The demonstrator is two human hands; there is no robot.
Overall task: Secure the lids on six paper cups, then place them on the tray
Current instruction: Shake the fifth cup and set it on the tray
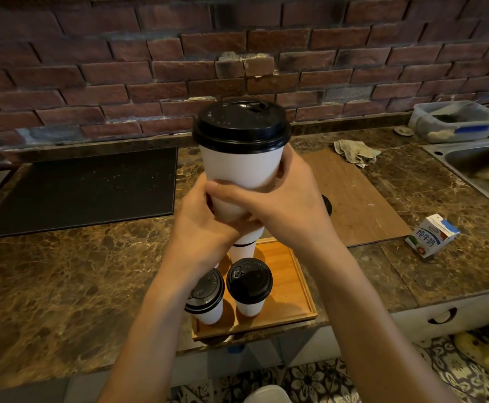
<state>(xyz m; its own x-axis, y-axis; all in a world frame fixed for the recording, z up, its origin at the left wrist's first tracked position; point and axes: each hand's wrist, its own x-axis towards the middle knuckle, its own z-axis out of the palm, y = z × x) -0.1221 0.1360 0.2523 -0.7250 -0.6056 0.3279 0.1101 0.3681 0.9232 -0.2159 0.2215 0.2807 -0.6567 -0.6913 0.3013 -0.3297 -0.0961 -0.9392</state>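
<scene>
A tall white paper cup (242, 167) with a black plastic dome lid (240, 126) seated on its rim is held upright in the air, above the far end of a square wooden tray (292, 280). Both hands hold its lower half: the left hand (205, 225) wraps round from the left, and the right hand (284, 205) curls round from the right, its thumb lying across the front of the cup and touching the left hand's fingers. The tray sits at the near edge of a brown marbled stone counter (63, 280). Two shorter lidded white cups stand side by side in its near half, the left cup (207, 292) partly behind the left wrist and the right cup (249, 282) just beside it. Further back on the tray, under the hands, stands another white cup (244, 247), mostly hidden; whether it carries a lid I cannot tell. To the right of the hands a loose black lid (327, 205) peeks out on a flat brown wooden board (359, 199). A black rectangular mat (86, 190) lies on the left of the counter. On the right are a crumpled grey rag (355, 152), a small blue and white milk carton (431, 235) lying on its side, a steel sink (482, 167) and a clear plastic container (452, 120). A red brick wall (121, 68) runs along the far side.
</scene>
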